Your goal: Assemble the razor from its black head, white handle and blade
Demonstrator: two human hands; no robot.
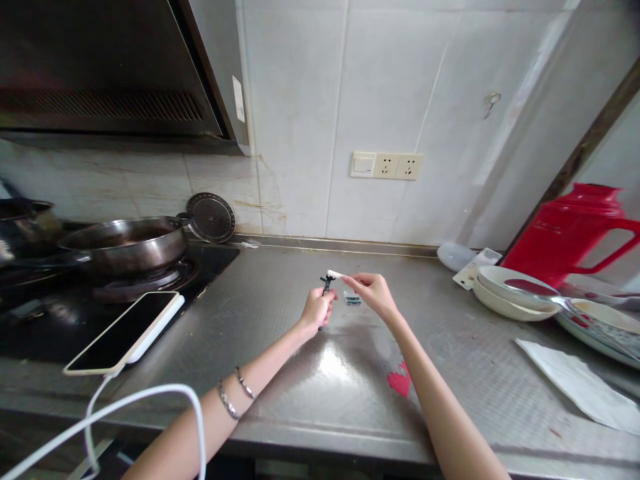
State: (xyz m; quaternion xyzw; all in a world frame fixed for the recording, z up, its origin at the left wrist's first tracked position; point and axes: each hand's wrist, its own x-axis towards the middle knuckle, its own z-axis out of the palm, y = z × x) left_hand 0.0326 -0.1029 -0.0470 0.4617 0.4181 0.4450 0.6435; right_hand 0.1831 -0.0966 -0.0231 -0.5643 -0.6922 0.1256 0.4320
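My left hand point(317, 309) is closed around the handle of a black razor point(327, 283), a slim tool with a T-shaped head. The head points up and away from me. From the right, my right hand point(371, 291) pinches a small white stick-like piece point(335, 274), whose far end meets the razor's head. Its exact kind is too small to tell. Just beyond and between my hands lies a small clear pack point(352, 298) with dark and teal strips on the steel counter point(280, 360).
Left, a phone point(125, 333) with a white cable point(125, 408) lies by the stove, which bears a steel pan point(130, 247). Bowls point(515, 293), a red thermos jug point(570, 230) and white paper point(580, 383) occupy the right. A red heart-shaped mark point(399, 381) is near my right forearm.
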